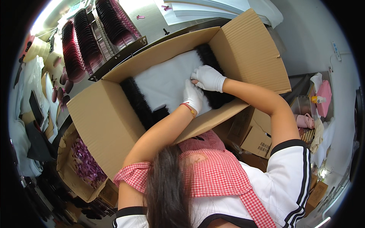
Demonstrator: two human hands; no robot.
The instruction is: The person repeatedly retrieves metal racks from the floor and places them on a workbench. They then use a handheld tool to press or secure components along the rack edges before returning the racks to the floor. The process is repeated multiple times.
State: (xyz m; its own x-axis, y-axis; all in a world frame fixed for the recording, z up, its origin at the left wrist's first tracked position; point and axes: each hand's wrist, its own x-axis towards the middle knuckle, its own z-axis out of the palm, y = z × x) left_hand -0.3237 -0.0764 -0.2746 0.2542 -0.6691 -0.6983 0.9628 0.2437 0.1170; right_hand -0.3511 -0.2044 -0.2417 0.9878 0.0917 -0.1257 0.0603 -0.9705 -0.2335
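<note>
An open cardboard box (253, 49) stands before me with its flaps spread. Inside it, a white sheet (163, 81) covers the middle of dense black rows (137, 102), which show on both sides and look like close-packed dark pieces. My left hand (193, 97), in a white glove, reaches over the sheet with its fingers stretched out. Close against it is my right hand (210, 79), also gloved, its fingers curled inward and a bare fingertip showing. Whatever lies between the right fingers is hidden.
Racks of dark and pink-tinted lenses (81, 49) stand on the metal table (146, 24) beyond the box. A carton of shiny purple pieces (87, 163) is at the lower left. Another cardboard box (256, 138) sits below right, near a shelf with pink items (323, 98).
</note>
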